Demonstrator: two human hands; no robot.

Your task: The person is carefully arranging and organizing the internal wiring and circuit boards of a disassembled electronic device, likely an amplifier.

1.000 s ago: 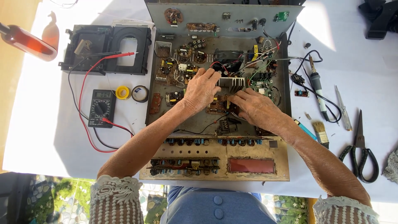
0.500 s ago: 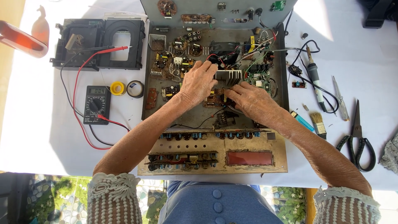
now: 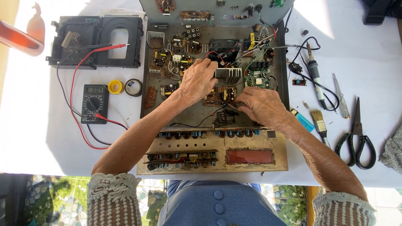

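Hands (image 3: 201,79) lower; circuit board (image 3: 220,95) between.

- View: single head camera, worn by the seated person, facing almost straight down on a white table (image 3: 33,138).
- Range: near; forearms enter from the lower edge, lap at bottom centre.
- Centre of frame: open chassis (image 3: 215,96).
- Left of frame: multimeter (image 3: 94,104).
- Right of frame: scissors (image 3: 356,136).
- Shared coverage: one view only.
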